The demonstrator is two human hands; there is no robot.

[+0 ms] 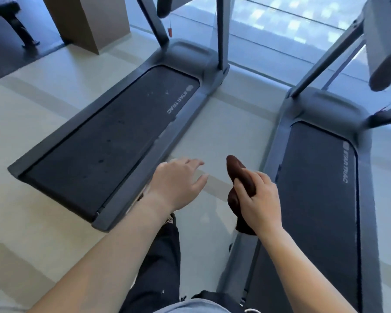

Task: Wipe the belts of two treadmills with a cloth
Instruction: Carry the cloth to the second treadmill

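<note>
— Which step is this?
— Wiping hasn't begun, I'd judge. The right hand [257, 199] grips a bunched brown cloth [235, 169], fingers curled round its middle. It is held in the air over the floor [215, 141], touching neither belt.
— And the other hand?
— The left hand [178, 181] holds nothing, its fingers loosely spread.
— What comes next?
— Probably bending down to lay the cloth flat on a belt. The right belt [318, 188] lies nearer the grip, and the speckled left belt [113, 136] is further off.

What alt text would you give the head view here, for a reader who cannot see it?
A person stands between two Star Trac treadmills, right hand gripping a bunched dark brown cloth, left hand open and empty. Small marks dot the left treadmill's belt.
</note>
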